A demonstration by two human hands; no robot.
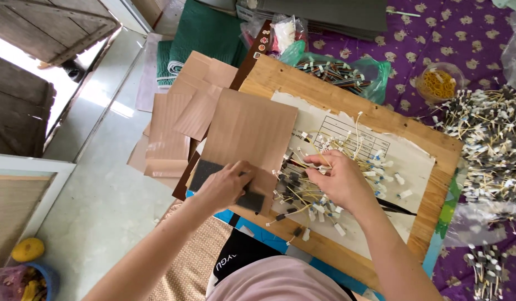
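Observation:
My left hand (224, 184) presses down on a dark grey foam strip (205, 171) that lies on a brown cardboard sheet (249, 128). My right hand (339, 178) rests in a loose pile of short yellow wires with white and black connectors (375, 164), its fingers pinching one of the wires. The pile lies on a torn white printed paper (414, 161) spread over a wooden board (280, 75).
Several brown cardboard pieces (169, 139) lie left of the board. A big heap of the same wires (492, 139) covers the purple cloth at right. A bowl of yellow rubber bands (441, 82) and a green bag of wires (347, 72) sit behind the board. Green fabric (205, 30) lies at the top.

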